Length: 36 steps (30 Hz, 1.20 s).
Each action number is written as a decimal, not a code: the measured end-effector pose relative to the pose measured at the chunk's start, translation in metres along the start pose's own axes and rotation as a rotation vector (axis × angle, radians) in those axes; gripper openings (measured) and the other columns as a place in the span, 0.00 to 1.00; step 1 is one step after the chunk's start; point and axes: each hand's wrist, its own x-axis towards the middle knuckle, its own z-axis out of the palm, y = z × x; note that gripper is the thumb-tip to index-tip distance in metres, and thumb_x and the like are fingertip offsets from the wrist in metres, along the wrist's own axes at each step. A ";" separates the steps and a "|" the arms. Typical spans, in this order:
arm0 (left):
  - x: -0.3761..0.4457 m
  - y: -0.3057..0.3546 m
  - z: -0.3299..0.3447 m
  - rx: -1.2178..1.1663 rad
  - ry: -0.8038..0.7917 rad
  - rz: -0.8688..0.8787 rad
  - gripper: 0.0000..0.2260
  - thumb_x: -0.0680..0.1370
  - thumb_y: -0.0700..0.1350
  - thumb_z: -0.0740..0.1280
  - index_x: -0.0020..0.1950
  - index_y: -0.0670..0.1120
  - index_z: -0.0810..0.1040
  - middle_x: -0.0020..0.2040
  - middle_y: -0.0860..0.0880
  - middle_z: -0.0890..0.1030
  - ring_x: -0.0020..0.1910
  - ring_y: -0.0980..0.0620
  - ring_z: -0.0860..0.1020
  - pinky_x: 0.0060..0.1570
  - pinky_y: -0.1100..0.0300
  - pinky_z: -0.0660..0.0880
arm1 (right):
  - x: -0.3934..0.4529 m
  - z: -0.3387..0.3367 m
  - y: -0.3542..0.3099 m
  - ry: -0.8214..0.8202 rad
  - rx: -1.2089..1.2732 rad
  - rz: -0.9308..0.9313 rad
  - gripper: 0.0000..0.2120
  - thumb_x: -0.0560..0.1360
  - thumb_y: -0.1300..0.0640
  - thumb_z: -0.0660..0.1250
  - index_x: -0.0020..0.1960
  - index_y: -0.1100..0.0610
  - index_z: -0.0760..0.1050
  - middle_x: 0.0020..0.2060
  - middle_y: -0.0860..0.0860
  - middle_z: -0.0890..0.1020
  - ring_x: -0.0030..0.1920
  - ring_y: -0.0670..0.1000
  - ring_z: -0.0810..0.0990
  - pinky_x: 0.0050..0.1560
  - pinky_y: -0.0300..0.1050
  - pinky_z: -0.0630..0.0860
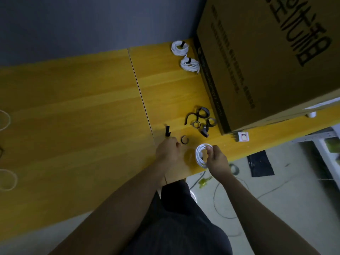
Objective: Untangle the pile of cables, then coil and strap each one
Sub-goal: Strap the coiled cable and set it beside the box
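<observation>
My right hand [218, 160] pinches a coiled white cable [200, 154] just above the near edge of the yellow wooden table [92, 107]. My left hand [168, 150] rests on the table with curled fingers holding the end of a black strap [167, 131] that stands up from it. A small curled black strap [184, 139] lies between the two hands. Several loose black straps [201, 119] are heaped further back. Two coiled white cables with black straps, one [180, 47] and another [190, 64], lie at the table's far side.
A large cardboard box [266, 57] fills the right of the table beside the straps. A white label [243, 137] lies by its near corner. White cable loops [5, 120] show at the left edge. The floor below right holds wires and a black sheet [260, 163].
</observation>
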 end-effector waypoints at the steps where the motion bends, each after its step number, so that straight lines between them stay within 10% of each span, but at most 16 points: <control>1: 0.003 0.003 0.005 -0.011 -0.002 -0.036 0.12 0.82 0.48 0.58 0.51 0.41 0.77 0.50 0.42 0.80 0.48 0.43 0.78 0.42 0.54 0.71 | 0.007 -0.005 0.002 -0.031 -0.029 -0.028 0.10 0.82 0.49 0.53 0.46 0.52 0.67 0.32 0.44 0.71 0.33 0.49 0.69 0.33 0.46 0.60; 11: 0.024 0.028 0.040 -0.137 0.203 -0.239 0.14 0.83 0.52 0.56 0.53 0.42 0.70 0.48 0.41 0.79 0.44 0.42 0.78 0.39 0.54 0.69 | 0.065 -0.034 -0.001 -0.361 -0.143 -0.235 0.19 0.82 0.47 0.50 0.60 0.58 0.70 0.34 0.46 0.72 0.32 0.48 0.72 0.27 0.43 0.61; 22: 0.003 0.047 -0.008 -0.375 0.500 0.074 0.06 0.79 0.48 0.64 0.44 0.47 0.73 0.43 0.50 0.79 0.39 0.48 0.77 0.38 0.52 0.73 | 0.065 -0.049 -0.083 -0.366 0.349 -0.200 0.14 0.82 0.45 0.52 0.48 0.48 0.74 0.29 0.45 0.75 0.25 0.38 0.71 0.27 0.31 0.66; 36: -0.005 0.003 -0.084 -0.884 0.259 0.025 0.09 0.78 0.45 0.68 0.40 0.44 0.73 0.36 0.50 0.79 0.30 0.60 0.78 0.29 0.66 0.74 | 0.029 -0.012 -0.130 -0.507 0.322 -0.217 0.17 0.82 0.48 0.55 0.50 0.57 0.78 0.30 0.50 0.71 0.26 0.43 0.68 0.28 0.33 0.65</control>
